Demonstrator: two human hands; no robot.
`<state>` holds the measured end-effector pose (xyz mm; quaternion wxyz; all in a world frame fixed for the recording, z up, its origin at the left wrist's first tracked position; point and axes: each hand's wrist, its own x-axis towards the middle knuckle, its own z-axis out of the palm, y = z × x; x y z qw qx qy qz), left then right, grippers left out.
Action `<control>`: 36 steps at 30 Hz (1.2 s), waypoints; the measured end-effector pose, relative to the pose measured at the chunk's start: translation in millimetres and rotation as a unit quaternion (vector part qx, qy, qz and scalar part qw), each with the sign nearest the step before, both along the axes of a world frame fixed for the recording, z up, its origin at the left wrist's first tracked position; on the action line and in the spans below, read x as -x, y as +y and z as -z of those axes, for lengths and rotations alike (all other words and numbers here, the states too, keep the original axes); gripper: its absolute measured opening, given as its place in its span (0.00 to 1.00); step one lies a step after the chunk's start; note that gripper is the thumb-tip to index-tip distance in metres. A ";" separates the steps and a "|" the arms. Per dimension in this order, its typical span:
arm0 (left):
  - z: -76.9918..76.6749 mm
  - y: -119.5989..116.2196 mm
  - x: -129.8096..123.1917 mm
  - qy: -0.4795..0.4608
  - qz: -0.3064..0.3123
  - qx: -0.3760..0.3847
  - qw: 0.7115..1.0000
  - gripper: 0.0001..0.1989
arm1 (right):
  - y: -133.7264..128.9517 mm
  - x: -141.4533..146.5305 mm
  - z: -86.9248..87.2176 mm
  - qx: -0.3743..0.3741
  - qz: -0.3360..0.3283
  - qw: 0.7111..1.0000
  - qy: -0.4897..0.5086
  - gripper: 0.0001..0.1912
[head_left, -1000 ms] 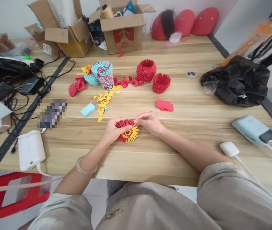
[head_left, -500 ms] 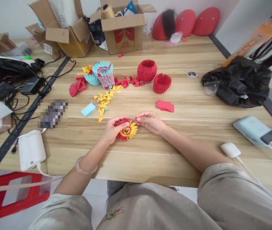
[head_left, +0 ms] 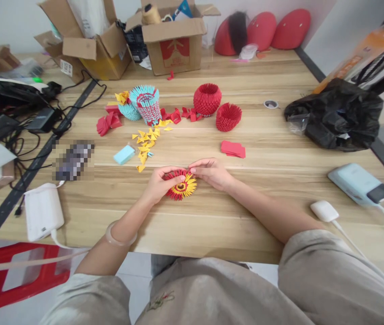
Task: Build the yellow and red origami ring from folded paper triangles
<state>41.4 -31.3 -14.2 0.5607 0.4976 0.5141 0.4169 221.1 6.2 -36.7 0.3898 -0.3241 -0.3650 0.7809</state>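
Observation:
A round folded-paper piece, yellow inside with red points along its left and upper rim, is near the table's front. My left hand grips its left side, thumb on top. My right hand is pinched at its upper right edge, on what looks like a small red paper piece mostly hidden by the fingers. Yellow folded pieces lie scattered beyond my left hand, beside a light blue paper stack. A red paper stack lies beyond my right hand.
Farther back stand a blue-and-red paper vase, a round red vase and a small red bowl. Cardboard boxes line the back. A black bag is at right, a white power bank at left.
The round piece has turned and shifted slightly right in my left hand. My right fingers have moved a little left, closer against its rim.

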 end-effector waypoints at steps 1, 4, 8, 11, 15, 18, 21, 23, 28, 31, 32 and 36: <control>0.0 0.0 0.0 0.000 0.002 0.000 1.000 0.17 | -0.1 0.4 0.3 -0.008 0.002 1.000 -0.008 0.12; -0.3 0.4 0.2 -0.011 -0.001 0.009 1.000 0.19 | 0.2 0.8 1.7 -0.030 0.006 0.999 -0.027 0.13; -1.0 1.2 1.3 -0.047 0.011 0.055 0.997 0.25 | 1.4 0.1 3.1 -0.039 0.026 0.998 -0.044 0.11; -1.0 1.1 2.2 -0.060 0.033 0.085 0.994 0.25 | 1.3 -0.1 3.7 -0.050 0.029 0.997 -0.058 0.12; 0.2 0.4 1.2 -0.076 0.020 0.086 0.993 0.25 | -0.6 0.3 3.0 -0.065 0.025 0.995 -0.070 0.12; 1.0 0.2 -0.7 -0.079 0.000 0.076 0.994 0.25 | -2.3 0.9 1.3 -0.064 0.027 0.995 -0.071 0.11; 1.7 0.3 -2.3 -0.076 -0.015 0.067 0.995 0.25 | -3.6 1.2 -0.5 -0.062 0.027 0.995 -0.067 0.12; 2.3 0.2 -2.8 -0.076 -0.016 0.066 0.995 0.25 | -4.2 1.2 -1.4 -0.064 0.024 0.996 -0.066 0.12; 3.3 0.0 -3.8 -0.085 -0.021 0.064 0.994 0.24 | -5.2 1.7 -1.5 -0.074 0.021 0.995 -0.063 0.13; 1.2 0.1 -5.6 -0.097 -0.036 0.070 0.992 0.24 | -6.3 4.1 -0.3 -0.086 0.028 0.994 -0.054 0.13; -0.1 0.2 -6.4 -0.101 -0.045 0.070 0.991 0.24 | -6.7 5.1 0.2 -0.086 0.033 0.995 -0.042 0.15; -6.7 0.6 -8.0 -0.115 -0.064 0.057 0.990 0.23 | -7.6 6.5 2.1 -0.053 0.038 0.998 -0.002 0.28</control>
